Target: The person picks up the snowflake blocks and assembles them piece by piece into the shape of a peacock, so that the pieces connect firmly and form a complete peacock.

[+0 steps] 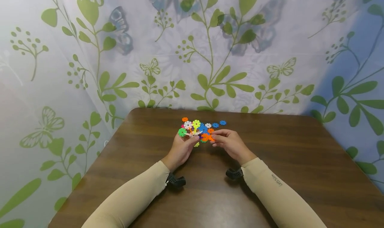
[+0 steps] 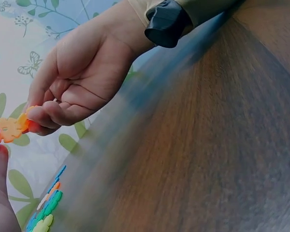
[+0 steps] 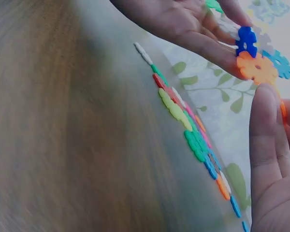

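In the head view my left hand [image 1: 181,148] grips a joined build of notched, flower-shaped plastic discs from its lower left, thumb in front. A white disc [image 1: 187,125], a yellow disc [image 1: 196,123] and a green disc [image 1: 182,132] stick out on its upper side. My right hand [image 1: 232,143] pinches an orange disc [image 3: 283,112] at the build's right side between thumb and fingers. That disc is seen edge-on in the right wrist view, against a flat orange disc [image 3: 268,73]. A dark blue disc [image 3: 248,34] sits between the flat orange one and my left fingers.
Loose discs in several colours lie on the brown wooden table [image 1: 270,154] behind the hands, among them a blue disc [image 1: 223,122] and an orange disc [image 1: 185,119]. A leaf-and-butterfly patterned cloth [image 1: 168,71] hangs along the table's far edge.
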The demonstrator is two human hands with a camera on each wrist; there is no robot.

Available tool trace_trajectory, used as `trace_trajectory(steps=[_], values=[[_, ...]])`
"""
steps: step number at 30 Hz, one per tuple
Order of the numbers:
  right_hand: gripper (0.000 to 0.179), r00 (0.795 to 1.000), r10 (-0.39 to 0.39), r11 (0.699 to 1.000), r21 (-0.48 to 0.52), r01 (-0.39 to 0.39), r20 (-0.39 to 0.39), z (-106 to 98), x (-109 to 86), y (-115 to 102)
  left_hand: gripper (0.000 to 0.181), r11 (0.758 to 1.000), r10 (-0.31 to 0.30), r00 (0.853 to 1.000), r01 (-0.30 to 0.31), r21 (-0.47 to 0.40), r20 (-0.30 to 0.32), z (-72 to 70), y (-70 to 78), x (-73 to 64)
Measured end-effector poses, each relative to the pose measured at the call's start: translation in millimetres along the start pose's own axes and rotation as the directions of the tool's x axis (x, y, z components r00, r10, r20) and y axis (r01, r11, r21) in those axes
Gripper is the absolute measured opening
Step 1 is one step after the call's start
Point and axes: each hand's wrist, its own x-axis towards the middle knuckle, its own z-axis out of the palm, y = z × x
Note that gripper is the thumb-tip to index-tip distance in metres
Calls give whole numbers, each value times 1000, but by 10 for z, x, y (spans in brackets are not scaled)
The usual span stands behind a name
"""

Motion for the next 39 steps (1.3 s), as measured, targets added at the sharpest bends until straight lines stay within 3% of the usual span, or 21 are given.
trace_trajectory(steps=[5,11,24,34,39], values=[[34,1000,11,1000,14,-11,-27,48,-10,7,60,999,11,1000,-11,34,12,-14,-14,-7],[33,998,29,996,91,-23,-64,79,-13,24,53,995,-48,998,45,84,36,-23,-18,-22],[32,994,-30,1000,7,30,-105,151,-76,7,51,993,-37,997,29,115,74,-46,-16,-38],[21,992,-30,998,-61,22,-123,138,-71,8,52,961,-27,999,13,277,46,-26,-8,-50],[21,992,-13,997,-72,4,-124,129,-83,-8,53,953,-12,999,-2,302,42,-27,-26,-36]])
